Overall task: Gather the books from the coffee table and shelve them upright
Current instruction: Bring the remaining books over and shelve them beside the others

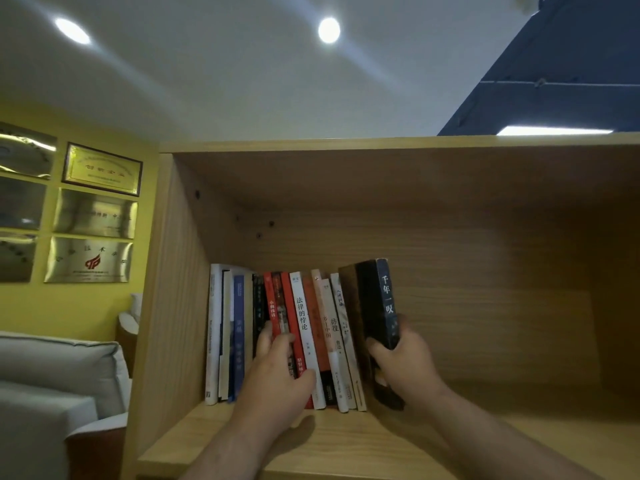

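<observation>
The black book [384, 306] is standing at the right end of the row of books [303, 317], in the lower middle of the frame. Its long axis is running nearly vertical, spine facing out, and its foot is looking to be down on the shelf board [346, 445]. It is sitting just beside a brown-covered book [348, 296], the last one in the row. Whether the two covers are touching all the way down is hard to tell.

The right hand [405, 362] is gripping the black book low on the spine, with the thumb on its left face and the fingers wrapping round the right side. This is plainly the nearer hand, and the row is lying to its left, so any closing push is going to run leftward along the board.

The left hand [277, 372] is resting against the red spines in the middle of the row. Its fingers are lightly bent with the fingertips on the spines, seemingly bracing the row towards the bookcase side wall [173, 306]. Whether it is hooking round a single book I cannot tell.

The right part of the compartment is showing bare wood. My reading is that this book is almost shelved: it is only needing to be squared up against its neighbour and released without tipping rightward into the open space.
</observation>
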`<state>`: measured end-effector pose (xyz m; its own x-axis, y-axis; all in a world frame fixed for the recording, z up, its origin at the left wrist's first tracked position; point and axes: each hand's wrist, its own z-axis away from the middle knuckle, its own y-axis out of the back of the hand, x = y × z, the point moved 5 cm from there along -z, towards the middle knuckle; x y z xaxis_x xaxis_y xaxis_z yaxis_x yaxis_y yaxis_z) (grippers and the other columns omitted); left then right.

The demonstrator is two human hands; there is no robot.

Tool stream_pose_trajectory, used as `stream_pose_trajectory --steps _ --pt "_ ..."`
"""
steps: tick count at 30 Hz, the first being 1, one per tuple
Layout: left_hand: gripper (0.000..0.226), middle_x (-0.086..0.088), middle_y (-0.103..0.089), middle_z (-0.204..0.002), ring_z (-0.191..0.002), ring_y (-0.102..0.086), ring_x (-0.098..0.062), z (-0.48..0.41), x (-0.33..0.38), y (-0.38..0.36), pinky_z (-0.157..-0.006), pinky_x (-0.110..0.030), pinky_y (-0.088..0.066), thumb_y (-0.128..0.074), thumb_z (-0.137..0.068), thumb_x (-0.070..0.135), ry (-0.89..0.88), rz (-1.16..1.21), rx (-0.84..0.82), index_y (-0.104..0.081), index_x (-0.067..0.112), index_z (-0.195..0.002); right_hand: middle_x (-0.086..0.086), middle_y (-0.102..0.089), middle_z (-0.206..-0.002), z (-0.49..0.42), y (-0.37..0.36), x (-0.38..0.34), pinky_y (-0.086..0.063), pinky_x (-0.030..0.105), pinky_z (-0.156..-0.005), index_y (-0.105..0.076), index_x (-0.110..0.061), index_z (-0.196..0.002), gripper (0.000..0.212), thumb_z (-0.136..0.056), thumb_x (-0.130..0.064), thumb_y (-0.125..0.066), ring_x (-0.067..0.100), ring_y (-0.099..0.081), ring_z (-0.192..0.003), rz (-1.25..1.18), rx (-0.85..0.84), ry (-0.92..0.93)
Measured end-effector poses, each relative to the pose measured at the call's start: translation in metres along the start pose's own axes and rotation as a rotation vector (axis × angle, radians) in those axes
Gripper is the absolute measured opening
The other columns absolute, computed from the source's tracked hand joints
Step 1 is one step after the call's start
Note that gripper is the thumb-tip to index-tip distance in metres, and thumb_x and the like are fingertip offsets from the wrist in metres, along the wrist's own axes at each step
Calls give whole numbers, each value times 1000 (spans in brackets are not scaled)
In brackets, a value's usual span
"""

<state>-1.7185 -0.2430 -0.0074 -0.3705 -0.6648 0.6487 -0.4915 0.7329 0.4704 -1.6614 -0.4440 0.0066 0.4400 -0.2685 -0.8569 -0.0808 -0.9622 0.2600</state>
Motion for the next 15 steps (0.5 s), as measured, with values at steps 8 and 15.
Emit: stream_pose_trajectory --steps 8,15 --pt "45 11 -3 -168 -145 -33 -13 -4 -5 -7 -112 -32 -43 -61 -94 30 4 52 -15 -46 37 -136 -21 -54 -112 -3 -4 -1 -52 14 -63 -34 -56 -121 51 -97 -23 -66 0 -63 -93 130 -345 54" --pt "34 17 -6 -166 -150 -22 -12 -7 -10 -12 -117 -43 -39 -61 -93 33 28 90 -19 -47 48 -120 -10 -64 -113 -22 -11 7 -61 34 -77 -42 -36 -141 69 -86 -19 -78 12 -68 -99 97 -272 -11"
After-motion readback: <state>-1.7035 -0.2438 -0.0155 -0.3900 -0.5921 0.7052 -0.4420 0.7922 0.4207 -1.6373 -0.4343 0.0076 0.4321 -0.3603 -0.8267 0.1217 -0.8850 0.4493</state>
